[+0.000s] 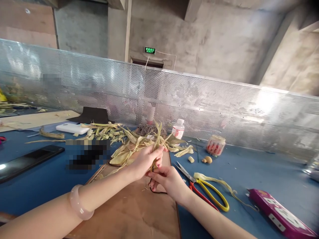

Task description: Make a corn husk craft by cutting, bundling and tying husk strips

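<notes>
My left hand (pixel 146 162) is closed around a bundle of dried husk leaves (pixel 157 134), whose tips stick up above my fingers. Just below it, the fingertips of my right hand (pixel 168 179) are pinched together at the bundle's lower end, on a thin black cord (pixel 159 192). Part of the cord loops down under the right fingers; the rest is hidden by both hands. Beneath them lies a brown board (pixel 139 212). Loose pale husks (pixel 124 154) are spread just behind my left hand.
Scissors (pixel 199 186) with red and yellow handles lie right of the board, near a purple case (pixel 279 212). A white bottle (pixel 178 128) and a small jar (pixel 215 145) stand behind, before a perforated metal screen (pixel 199 99). At left are a phone (pixel 32 161) and a white device (pixel 72 128).
</notes>
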